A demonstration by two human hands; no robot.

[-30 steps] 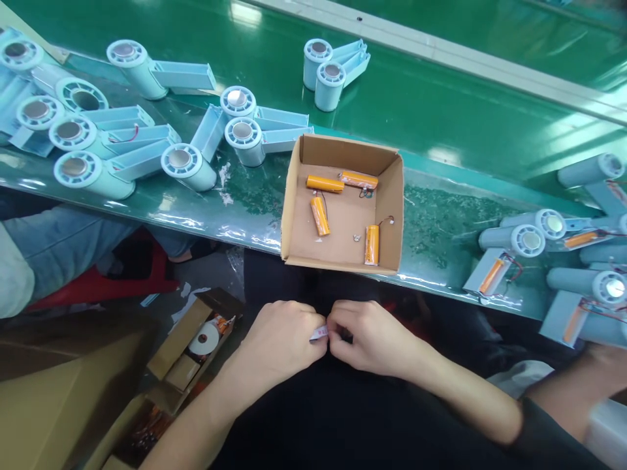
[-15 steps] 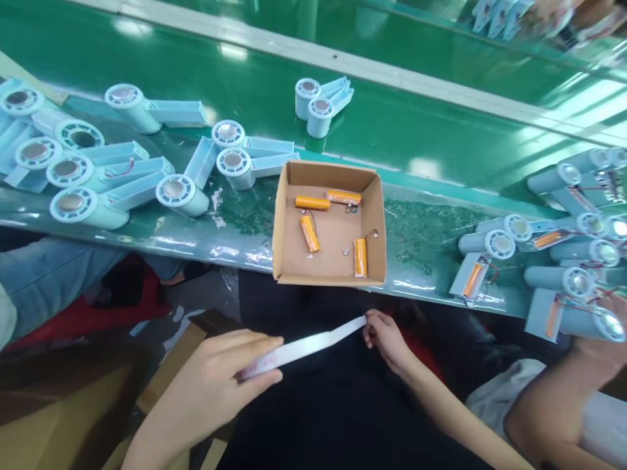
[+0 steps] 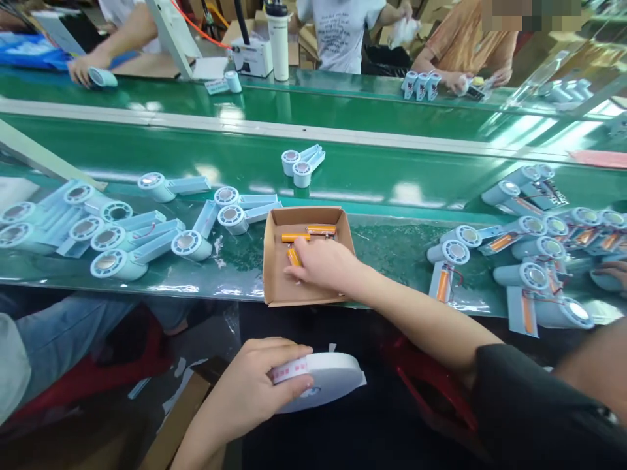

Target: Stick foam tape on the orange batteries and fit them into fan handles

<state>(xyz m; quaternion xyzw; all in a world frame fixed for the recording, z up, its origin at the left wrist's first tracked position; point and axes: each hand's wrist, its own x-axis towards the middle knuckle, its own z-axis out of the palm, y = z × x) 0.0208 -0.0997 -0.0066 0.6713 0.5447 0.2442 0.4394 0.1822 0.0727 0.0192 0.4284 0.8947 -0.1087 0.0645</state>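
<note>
My left hand (image 3: 259, 382) is closed on the rim of a wide white tape roll (image 3: 333, 378), fingers above and thumb below. The roll has red print along its edge and sits tilted over my lap. My right hand (image 3: 323, 264) is inside a shallow cardboard box (image 3: 274, 290), its thumb and index finger apart around an orange battery (image 3: 293, 256). Its other fingertips are hidden. Two more orange batteries, one of them an orange cylinder (image 3: 321, 230), lie near the box's back wall. My right hand covers the right part of the box.
Light-blue fan housings (image 3: 117, 264) crowd the bench at left. More housings at right hold orange batteries and wires (image 3: 443, 282). Two housings (image 3: 302, 171) stand on the green belt. Co-workers sit across it; another person's hand (image 3: 614, 271) is at far right.
The view has tilted up. A strip was pulled from the tape roll between both hands; my right hand has since left it and moved forward into the box. My left hand still holds the roll.
</note>
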